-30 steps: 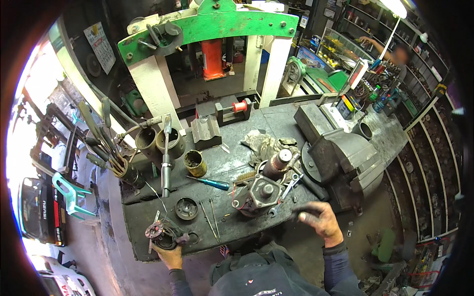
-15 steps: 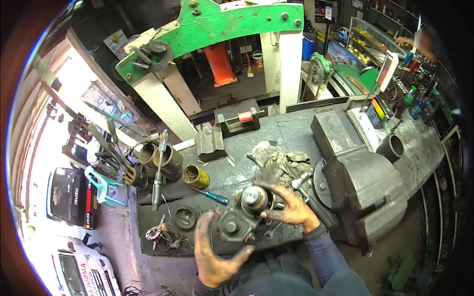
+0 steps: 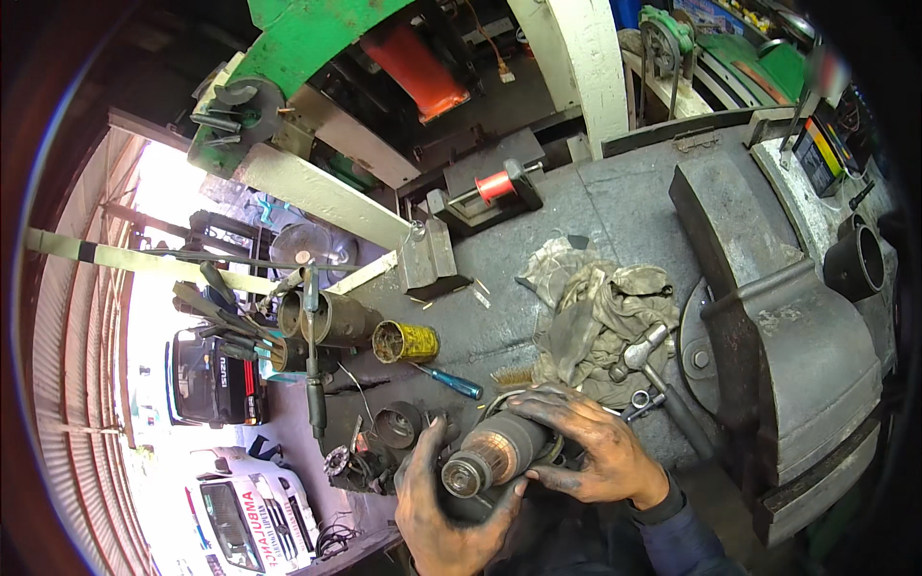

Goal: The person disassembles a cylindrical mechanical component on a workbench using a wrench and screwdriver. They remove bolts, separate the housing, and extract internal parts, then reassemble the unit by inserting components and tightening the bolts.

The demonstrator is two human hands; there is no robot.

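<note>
A motor armature [image 3: 519, 437] with a copper commutator is tilted over the near edge of the bench. My right hand [image 3: 610, 451] is closed round its dark body, thumb below and fingers on top. Beside the bearing end, my left hand [image 3: 437, 528] is cupped with fingers and thumb apart; the armature's end lies between them, and a gap shows on the finger side. Part of a motor housing behind the armature is mostly hidden by my hands. A small round housing cup [image 3: 399, 422] and other greasy parts [image 3: 351, 470] lie to the left.
A large bench vise [image 3: 807, 355] fills the right side. A hammer [image 3: 648, 353] lies by crumpled rags [image 3: 605, 307]. A blue screwdriver [image 3: 451, 382] lies near a yellow can [image 3: 406, 343]. Metal cylinders [image 3: 341, 319] stand at left; a green press frame [image 3: 298, 48] rises behind.
My right hand has raised and tipped the armature toward my left hand. My left hand has come in close to its commutator end. The view has shifted and turned.
</note>
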